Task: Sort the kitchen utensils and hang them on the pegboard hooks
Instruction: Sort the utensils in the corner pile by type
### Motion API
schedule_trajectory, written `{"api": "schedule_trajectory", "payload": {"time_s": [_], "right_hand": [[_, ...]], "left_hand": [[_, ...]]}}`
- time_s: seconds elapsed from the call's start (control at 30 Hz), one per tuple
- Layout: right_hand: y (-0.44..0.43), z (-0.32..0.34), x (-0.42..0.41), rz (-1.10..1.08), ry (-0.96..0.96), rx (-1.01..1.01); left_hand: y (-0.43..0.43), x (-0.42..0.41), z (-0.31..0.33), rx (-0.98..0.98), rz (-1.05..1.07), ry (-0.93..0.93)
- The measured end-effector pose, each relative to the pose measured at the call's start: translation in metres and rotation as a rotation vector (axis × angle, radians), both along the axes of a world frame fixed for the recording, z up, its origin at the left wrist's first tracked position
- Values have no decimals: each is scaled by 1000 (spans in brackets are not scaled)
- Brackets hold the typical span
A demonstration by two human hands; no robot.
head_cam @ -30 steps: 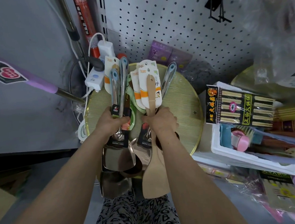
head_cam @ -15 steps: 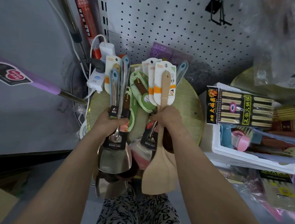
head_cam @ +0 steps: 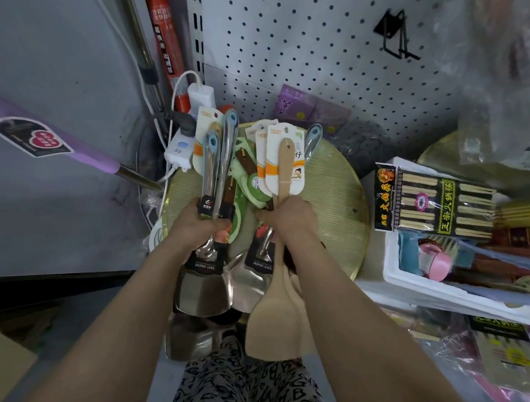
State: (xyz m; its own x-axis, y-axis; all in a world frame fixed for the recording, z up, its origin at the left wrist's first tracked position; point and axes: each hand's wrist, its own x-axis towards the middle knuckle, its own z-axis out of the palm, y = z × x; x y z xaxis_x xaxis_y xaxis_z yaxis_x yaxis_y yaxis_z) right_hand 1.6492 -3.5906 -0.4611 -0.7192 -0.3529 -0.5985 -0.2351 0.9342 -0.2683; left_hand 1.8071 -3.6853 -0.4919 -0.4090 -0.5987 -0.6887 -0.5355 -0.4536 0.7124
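Pegboard (head_cam: 308,38) fills the far wall. Below it lies a round bamboo mat (head_cam: 339,195), and both bundles are held over its near-left part. In the left bundle are steel turners (head_cam: 201,288), blades toward me and blue-tipped handles pointing far. In the right bundle are a wooden spatula (head_cam: 273,324), blade near, and carded utensils (head_cam: 269,149) fanned behind its handle; I cannot count these, as the cards overlap. Left hand (head_cam: 193,227) has its fingers curled tight round the turner shanks. Right hand (head_cam: 290,222) is clenched round the wooden handle and the stack with it. A black hook (head_cam: 398,39) sits far right on the board, bare. Judgement: sorting is not finished. I would finish grouping like with like, keep the hang-holes aligned at the far ends, then lift one group to the hook and thread the holes squarely.
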Motion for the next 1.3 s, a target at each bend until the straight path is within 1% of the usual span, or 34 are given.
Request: {"api": "schedule_trajectory", "payload": {"time_s": [0.1,0.17,0.33,0.43,0.57,0.87,1.07,1.13,1.3], "right_hand": [[-9,-12,19,75,147,73],[-14,-17,23,33,168,81],[-13,-7,6,-109,81,-22],[-6,4,-7,-121,-22,-65],[6,16,-13,-180,-81,-137],[42,52,-19,-277,-52,-302],[79,82,-21,-319,-49,-372],[99,94,-20,-321,-47,-393],[149,118,-18,-338,-57,-433]], "left_hand": [[-3,11,-7,-15,26,-20],[-3,14,-9,-18,28,-27],[-4,14,-6,-23,-4,-6],[-4,11,0,-16,-21,43],[0,3,13,-31,-61,102],[21,-19,56,-66,-73,166],[47,-29,85,-88,-154,177],[63,-30,94,-107,-180,182],[111,-30,118,-68,-191,204]]}}
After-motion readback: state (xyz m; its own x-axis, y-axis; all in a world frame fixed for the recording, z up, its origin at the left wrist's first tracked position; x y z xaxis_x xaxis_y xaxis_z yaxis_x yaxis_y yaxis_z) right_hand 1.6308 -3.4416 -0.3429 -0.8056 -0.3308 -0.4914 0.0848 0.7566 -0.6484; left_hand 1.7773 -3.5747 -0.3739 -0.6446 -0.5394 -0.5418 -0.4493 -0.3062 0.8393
